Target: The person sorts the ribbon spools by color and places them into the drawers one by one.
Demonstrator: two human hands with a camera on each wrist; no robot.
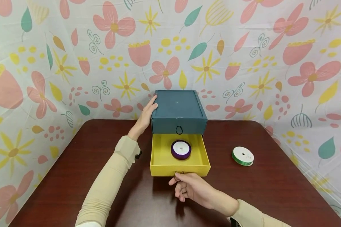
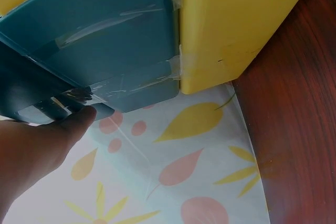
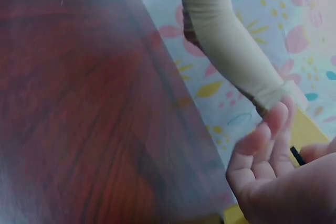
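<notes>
A two-tier drawer box stands at the far side of the table, with a blue upper drawer [image 1: 178, 126] pushed in. Below it the yellow drawer [image 1: 162, 154] is pulled out and holds a purple ribbon spool [image 1: 181, 149] with a white face. My left hand [image 1: 146, 116] rests with extended fingers against the blue box's left side, near its top edge; the left wrist view shows the thumb [image 2: 79, 121] at that side. With thumb and index finger my right hand [image 1: 197, 189] pinches the black loop pull [image 1: 175, 177] on the yellow drawer's front, its other fingers loosely curled.
A green ribbon spool [image 1: 242, 156] with a white face lies on the dark brown table [image 1: 125, 195], right of the drawers. Behind the table hangs a flower-printed curtain [image 1: 164, 47]. Clear tape [image 2: 126, 85] runs along the box's side.
</notes>
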